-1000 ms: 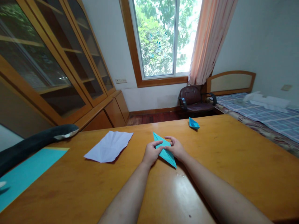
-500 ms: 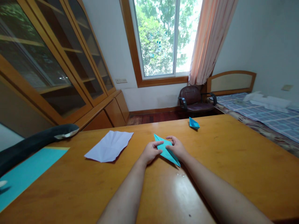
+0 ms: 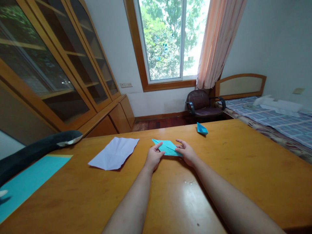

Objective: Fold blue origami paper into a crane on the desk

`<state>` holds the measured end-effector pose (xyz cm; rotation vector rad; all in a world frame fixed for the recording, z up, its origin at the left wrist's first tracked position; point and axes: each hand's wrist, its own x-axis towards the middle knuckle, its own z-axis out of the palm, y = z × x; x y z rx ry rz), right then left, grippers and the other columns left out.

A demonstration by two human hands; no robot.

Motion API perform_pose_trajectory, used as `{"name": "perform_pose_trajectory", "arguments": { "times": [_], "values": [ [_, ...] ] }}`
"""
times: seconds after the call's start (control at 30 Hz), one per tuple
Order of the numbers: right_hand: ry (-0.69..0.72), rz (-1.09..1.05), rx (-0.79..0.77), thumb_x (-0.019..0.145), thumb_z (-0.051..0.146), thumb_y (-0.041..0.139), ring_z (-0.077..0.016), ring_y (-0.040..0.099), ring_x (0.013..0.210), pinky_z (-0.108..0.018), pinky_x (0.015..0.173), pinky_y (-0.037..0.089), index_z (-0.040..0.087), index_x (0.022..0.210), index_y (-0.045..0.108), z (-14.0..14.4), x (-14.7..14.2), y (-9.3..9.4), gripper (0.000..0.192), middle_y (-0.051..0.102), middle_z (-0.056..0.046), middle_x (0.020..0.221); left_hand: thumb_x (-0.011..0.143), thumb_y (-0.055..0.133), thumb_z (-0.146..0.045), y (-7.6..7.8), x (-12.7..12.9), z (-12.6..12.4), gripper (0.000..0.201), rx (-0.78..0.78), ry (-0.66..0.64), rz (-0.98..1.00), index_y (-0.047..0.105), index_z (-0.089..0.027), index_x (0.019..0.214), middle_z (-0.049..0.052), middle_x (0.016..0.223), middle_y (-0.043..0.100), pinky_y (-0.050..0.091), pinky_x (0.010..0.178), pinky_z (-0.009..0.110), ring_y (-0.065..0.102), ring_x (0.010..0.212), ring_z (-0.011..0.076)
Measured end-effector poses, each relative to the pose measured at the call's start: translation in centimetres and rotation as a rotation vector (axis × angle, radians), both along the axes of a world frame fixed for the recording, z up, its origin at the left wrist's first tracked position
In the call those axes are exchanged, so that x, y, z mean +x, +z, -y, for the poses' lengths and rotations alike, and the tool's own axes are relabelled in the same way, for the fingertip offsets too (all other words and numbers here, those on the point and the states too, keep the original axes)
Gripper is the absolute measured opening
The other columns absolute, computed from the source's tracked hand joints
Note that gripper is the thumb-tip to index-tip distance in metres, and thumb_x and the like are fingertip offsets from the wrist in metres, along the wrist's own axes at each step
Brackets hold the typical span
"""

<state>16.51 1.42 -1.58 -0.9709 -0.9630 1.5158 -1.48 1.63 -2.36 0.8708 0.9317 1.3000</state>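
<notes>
A folded sheet of turquoise paper point(image 3: 168, 148), pointed at its far left end, is held between my two hands over the wooden table. My left hand point(image 3: 154, 156) pinches its left side, thumb on top. At the right end, my right hand point(image 3: 187, 152) grips the paper between thumb and fingers, with the index finger raised off it. The undersides of the fingers are hidden by the paper. Beyond my right hand a small blue folded paper boat point(image 3: 202, 129) rests near the table's far edge.
A creased white sheet point(image 3: 114, 153) lies left of my hands on the table point(image 3: 97, 201). Farther left are a turquoise sheet point(image 3: 31, 178) and a long dark object point(image 3: 44, 146) with a pale patch. A brown armchair point(image 3: 204, 104) stands beyond the table, beside a bed point(image 3: 278, 120).
The turquoise paper has been turned counterclockwise, so its long side lies more nearly crosswise. My left hand has shifted slightly left; my right hand now holds the right end.
</notes>
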Motion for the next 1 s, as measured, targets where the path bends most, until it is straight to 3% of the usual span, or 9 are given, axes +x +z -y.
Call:
{"name": "perform_pose_trajectory", "arguments": {
  "times": [0.13, 0.27, 0.47, 0.7, 0.87, 1.0],
  "values": [
    [-0.009, -0.090, -0.031, 0.059, 0.034, 0.078, -0.0158, 0.061, 0.066, -0.025, 0.054, 0.046, 0.023, 0.113, 0.058, 0.0, 0.2, 0.2, 0.059, 0.066, -0.001, 0.078, 0.055, 0.079, -0.016, -0.5, 0.2, -0.3, 0.068, 0.037, 0.164, -0.096, 0.061, -0.008, 0.120, -0.001, 0.070, 0.066, 0.046, 0.065, 0.021, 0.058, 0.064, 0.0094],
    [-0.012, -0.057, 0.001, 0.051, 0.024, 0.078, -0.0129, 0.058, 0.059, -0.023, 0.053, 0.044, 0.021, 0.113, 0.060, 0.0, -0.1, 0.0, 0.064, 0.066, 0.001, 0.072, 0.061, 0.078, -0.023, -0.6, 0.5, -0.3, 0.055, 0.034, 0.286, -0.259, 0.066, -0.008, 0.113, -0.007, 0.055, 0.052, 0.039, 0.053, 0.019, 0.045, 0.051, 0.0066],
    [-0.146, 0.021, -0.006, 0.051, 0.021, 0.073, -0.0088, 0.048, 0.046, -0.022, 0.045, 0.037, 0.017, 0.098, 0.066, -0.2, -0.3, -0.3, 0.047, 0.064, 0.003, 0.062, 0.059, 0.076, -0.016, 0.0, 0.9, 0.1, 0.052, 0.057, 0.197, -0.184, 0.067, -0.011, 0.110, -0.001, 0.069, 0.064, 0.044, 0.059, 0.020, 0.054, 0.059, 0.0088],
    [-0.325, -0.123, -0.014, 0.049, 0.022, 0.079, -0.0118, 0.057, 0.056, -0.022, 0.049, 0.042, 0.017, 0.083, 0.067, -1.0, 0.1, -1.2, 0.037, 0.068, -0.001, 0.072, 0.063, 0.074, -0.012, 0.1, 1.0, 0.6, 0.041, 0.024, 0.052, -0.194, 0.070, -0.013, 0.103, 0.002, 0.075, 0.070, 0.047, 0.057, 0.020, 0.057, 0.055, 0.0083],
    [-0.376, -0.303, -0.017, 0.055, 0.029, 0.081, -0.0123, 0.060, 0.061, -0.023, 0.052, 0.047, 0.020, 0.095, 0.063, -1.2, 0.3, -0.8, 0.045, 0.066, 0.001, 0.073, 0.065, 0.074, -0.011, 0.0, 1.1, 0.5, 0.044, 0.005, 0.088, -0.194, 0.068, -0.013, 0.109, 0.002, 0.080, 0.070, 0.049, 0.059, 0.020, 0.059, 0.056, 0.0074],
    [-0.361, -0.260, 0.025, 0.056, 0.027, 0.080, -0.0121, 0.063, 0.068, -0.024, 0.061, 0.051, 0.027, 0.116, 0.058, -0.7, 0.1, -0.3, 0.063, 0.064, 0.002, 0.082, 0.067, 0.075, -0.016, -0.1, 1.2, 0.3, 0.044, 0.026, 0.203, -0.188, 0.068, -0.014, 0.111, 0.000, 0.074, 0.068, 0.048, 0.057, 0.019, 0.058, 0.054, 0.0070]
  ]
}}
